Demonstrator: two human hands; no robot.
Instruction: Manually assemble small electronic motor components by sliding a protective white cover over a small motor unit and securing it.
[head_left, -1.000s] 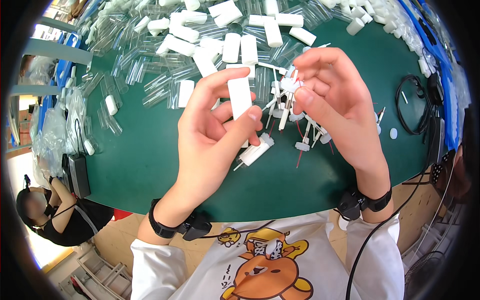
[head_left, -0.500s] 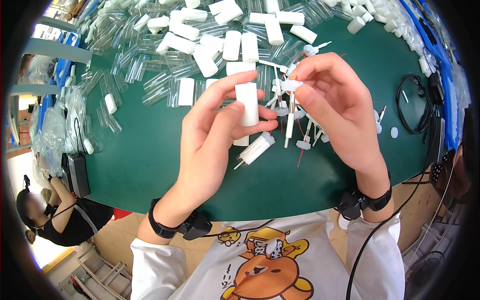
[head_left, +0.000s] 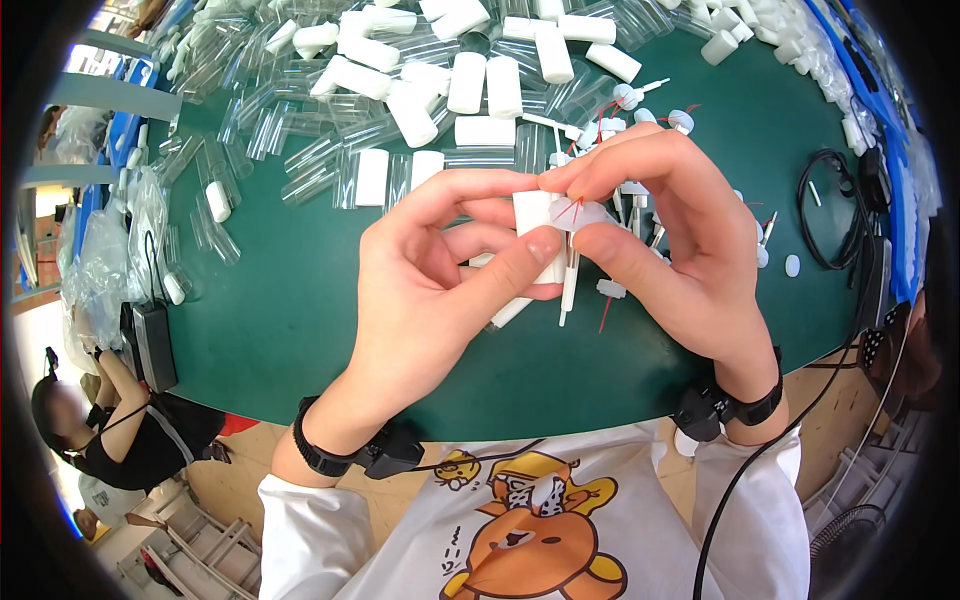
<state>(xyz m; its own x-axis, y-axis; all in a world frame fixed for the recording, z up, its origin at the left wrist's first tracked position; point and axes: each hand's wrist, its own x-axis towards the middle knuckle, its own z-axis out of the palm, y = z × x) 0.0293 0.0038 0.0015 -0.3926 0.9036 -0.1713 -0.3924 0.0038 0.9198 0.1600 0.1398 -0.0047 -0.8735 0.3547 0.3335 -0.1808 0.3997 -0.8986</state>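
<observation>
A white foam-like cylinder (head_left: 532,212) is held in my left hand (head_left: 425,275), its lower part partly behind my thumb. My right hand (head_left: 680,235) pinches a translucent cap (head_left: 580,214) with thin red wires on top and a white stem (head_left: 568,290) hanging below. The cap sits right beside the cylinder, and the fingertips of both hands meet there. Beneath my hands lie more capped stems with red wires, one of them a loose cap (head_left: 611,288). Another white piece (head_left: 510,313) lies on the table, mostly covered by my left hand.
Clear plastic tubes (head_left: 310,165) and white cylinders (head_left: 467,83) are heaped across the far side of the green table (head_left: 280,320). A coiled black cable (head_left: 828,210) lies at the right. Plastic bags (head_left: 105,235) and a black box (head_left: 155,345) are at the left, near another person (head_left: 120,430).
My hands have come together. The white cylinder has moved right, and the capped stem has moved slightly left and down to meet it.
</observation>
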